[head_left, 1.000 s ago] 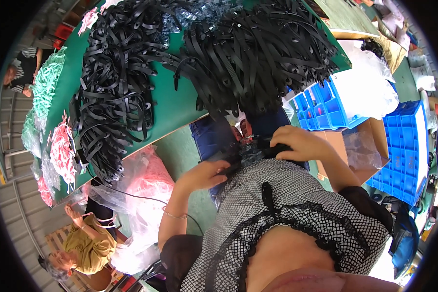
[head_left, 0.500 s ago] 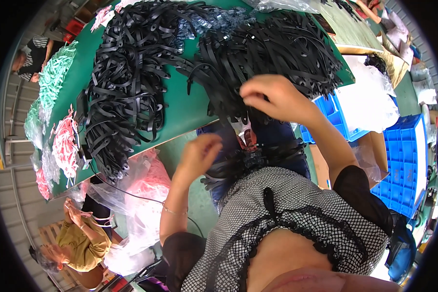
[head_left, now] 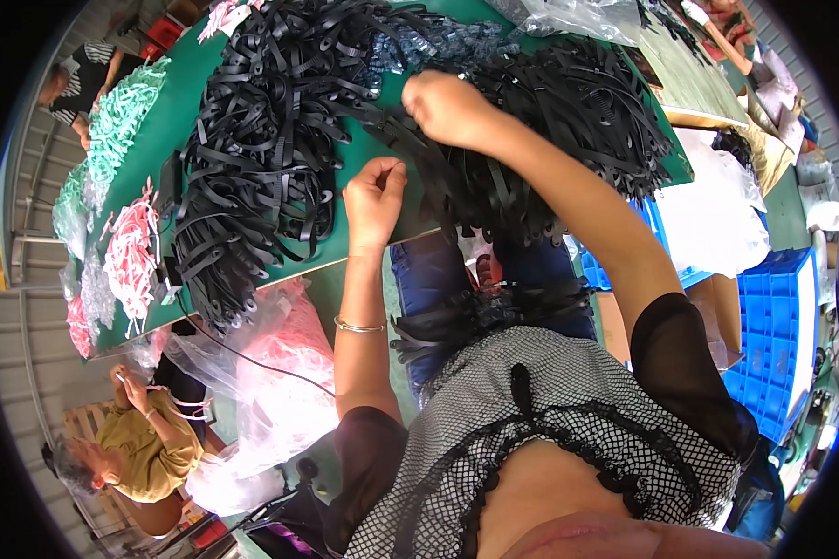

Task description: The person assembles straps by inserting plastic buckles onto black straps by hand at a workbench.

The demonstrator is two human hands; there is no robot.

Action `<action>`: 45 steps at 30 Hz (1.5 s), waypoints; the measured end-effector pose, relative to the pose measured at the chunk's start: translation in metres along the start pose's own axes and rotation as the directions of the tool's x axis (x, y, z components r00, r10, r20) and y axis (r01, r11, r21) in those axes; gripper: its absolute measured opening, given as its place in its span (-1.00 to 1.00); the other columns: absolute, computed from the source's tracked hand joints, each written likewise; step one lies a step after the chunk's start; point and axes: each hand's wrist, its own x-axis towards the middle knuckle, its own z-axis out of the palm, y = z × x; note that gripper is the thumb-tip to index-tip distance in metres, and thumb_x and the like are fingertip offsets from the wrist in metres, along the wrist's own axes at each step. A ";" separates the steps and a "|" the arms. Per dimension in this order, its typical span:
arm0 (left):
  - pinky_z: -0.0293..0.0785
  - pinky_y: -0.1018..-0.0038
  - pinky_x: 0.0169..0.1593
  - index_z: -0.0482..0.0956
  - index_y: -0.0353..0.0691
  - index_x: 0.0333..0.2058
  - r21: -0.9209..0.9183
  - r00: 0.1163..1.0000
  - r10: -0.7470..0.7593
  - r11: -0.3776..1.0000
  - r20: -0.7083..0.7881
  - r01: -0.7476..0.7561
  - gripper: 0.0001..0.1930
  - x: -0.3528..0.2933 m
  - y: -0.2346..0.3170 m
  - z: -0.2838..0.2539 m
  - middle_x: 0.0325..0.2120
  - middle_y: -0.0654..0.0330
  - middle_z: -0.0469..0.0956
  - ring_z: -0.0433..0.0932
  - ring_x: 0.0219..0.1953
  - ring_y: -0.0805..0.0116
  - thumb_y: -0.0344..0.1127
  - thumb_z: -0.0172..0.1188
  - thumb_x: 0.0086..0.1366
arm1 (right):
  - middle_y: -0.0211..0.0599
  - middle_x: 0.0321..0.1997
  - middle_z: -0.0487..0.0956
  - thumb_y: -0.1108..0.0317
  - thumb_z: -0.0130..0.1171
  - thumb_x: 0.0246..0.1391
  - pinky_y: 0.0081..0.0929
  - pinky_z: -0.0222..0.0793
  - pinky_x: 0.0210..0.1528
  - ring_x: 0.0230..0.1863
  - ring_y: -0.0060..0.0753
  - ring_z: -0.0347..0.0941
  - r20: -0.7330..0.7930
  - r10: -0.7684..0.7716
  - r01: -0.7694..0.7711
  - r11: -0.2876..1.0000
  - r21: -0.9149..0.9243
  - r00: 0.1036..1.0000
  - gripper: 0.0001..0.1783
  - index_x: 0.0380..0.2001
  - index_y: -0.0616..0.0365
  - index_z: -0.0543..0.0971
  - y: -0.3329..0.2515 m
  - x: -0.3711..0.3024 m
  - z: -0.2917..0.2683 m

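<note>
My left hand (head_left: pixel 375 200) hovers over the table's front edge with its fingers curled into a pinch; what they hold, if anything, is hidden. Farther in, my right hand (head_left: pixel 446 110) is closed just short of a heap of small clear bluish plastic pieces (head_left: pixel 438 45), and I cannot make out anything inside it. To the left spreads a long heap of black straps (head_left: pixel 261 158) with holed ends. Another pile of black straps (head_left: pixel 578 121) lies under and beyond my right forearm. More black straps (head_left: pixel 429 321) rest across my lap.
The green table (head_left: pixel 345 224) also bears mint-green straps (head_left: pixel 126 121) and pink straps (head_left: pixel 132 252) on the left. Below hang plastic bags of pink material (head_left: pixel 284 373) and a cable. Blue crates (head_left: pixel 769 345) stand at the right. Co-workers sit at the left (head_left: pixel 149 438) and far left (head_left: pixel 84 84).
Both hands have moved away from my body over the table. My right hand has gone left and up toward the clear pieces; my left hand has risen past the table edge.
</note>
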 end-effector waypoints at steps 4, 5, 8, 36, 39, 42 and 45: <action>0.34 0.66 -0.45 0.53 -0.36 -0.41 -0.033 0.999 -0.036 0.999 -0.011 0.035 -0.89 0.004 -0.004 -0.006 -0.63 0.27 0.51 0.40 -0.56 0.64 -0.43 0.12 0.13 | -0.45 -0.61 0.35 0.42 -0.02 -0.04 -0.62 0.09 -0.65 -0.68 -0.62 0.21 0.366 0.508 -0.583 0.378 0.719 0.780 -0.91 -0.44 0.20 0.40 0.001 0.008 -0.041; 0.34 0.66 -0.45 0.53 -0.36 -0.41 -0.036 0.999 -0.033 0.999 -0.010 0.032 -0.89 0.007 -0.003 -0.005 -0.63 0.27 0.51 0.40 -0.56 0.64 -0.43 0.12 0.13 | -0.52 -0.62 0.32 0.42 -0.03 -0.03 -0.69 -0.01 -0.67 -0.69 -0.71 0.15 0.408 0.492 -0.596 0.323 0.735 0.770 -0.91 -0.43 0.20 0.40 0.001 0.007 -0.050; 0.35 0.65 -0.45 0.54 -0.35 -0.42 -0.016 0.999 -0.033 0.999 -0.028 0.033 -0.89 0.014 -0.002 0.000 -0.62 0.25 0.52 0.42 -0.56 0.63 -0.42 0.13 0.12 | -0.63 -0.69 0.21 0.28 0.10 0.01 -0.74 -0.12 -0.69 -0.69 -0.81 0.03 0.486 0.439 -0.648 0.389 0.655 0.755 -0.83 -0.44 0.16 0.45 0.005 0.001 -0.041; 0.43 0.44 -0.34 0.55 -0.27 -0.39 0.451 0.969 0.227 0.878 -0.098 -0.160 -0.84 0.104 -0.010 -0.005 -0.53 0.13 0.55 0.53 -0.48 0.30 -0.34 0.16 0.05 | -0.45 -0.60 0.38 0.38 0.01 -0.12 -0.72 -0.03 -0.69 -0.69 -0.72 0.14 0.436 0.489 -0.568 0.160 0.807 0.756 -0.82 -0.41 0.24 0.44 -0.021 -0.006 -0.027; 0.43 0.30 -0.22 0.54 -0.22 -0.35 0.667 0.969 0.248 0.723 -0.011 -0.178 -0.76 0.132 0.004 0.013 -0.39 0.11 0.54 0.52 -0.29 0.13 -0.20 0.17 0.06 | -0.51 -0.56 0.33 0.26 0.09 0.00 -0.70 0.00 -0.63 -0.57 -0.70 0.18 0.532 0.406 -0.572 -0.028 0.820 0.743 -0.77 -0.37 0.21 0.45 -0.022 -0.015 -0.057; 0.41 0.31 -0.12 0.53 -0.13 -0.28 0.921 1.000 -0.018 0.388 -0.025 0.030 -0.67 0.153 0.006 0.026 -0.24 0.13 0.50 0.46 -0.13 0.16 -0.06 0.16 0.04 | -0.53 -0.54 0.31 0.21 0.07 0.05 -0.70 0.06 -0.53 -0.50 -0.67 0.20 0.491 0.382 -0.508 -0.065 0.859 0.783 -0.72 -0.29 0.22 0.46 -0.031 -0.026 -0.076; 0.38 0.31 -0.09 0.53 -0.12 -0.28 0.965 0.999 -0.026 0.261 -0.027 0.033 -0.71 0.154 0.005 0.034 -0.22 0.16 0.50 0.45 -0.09 0.22 -0.12 0.15 0.05 | -0.53 -0.54 0.31 0.25 0.03 0.07 -0.67 0.11 -0.43 -0.47 -0.66 0.21 0.316 0.377 -0.322 -0.049 0.945 0.871 -0.71 -0.20 0.23 0.46 -0.035 -0.037 -0.092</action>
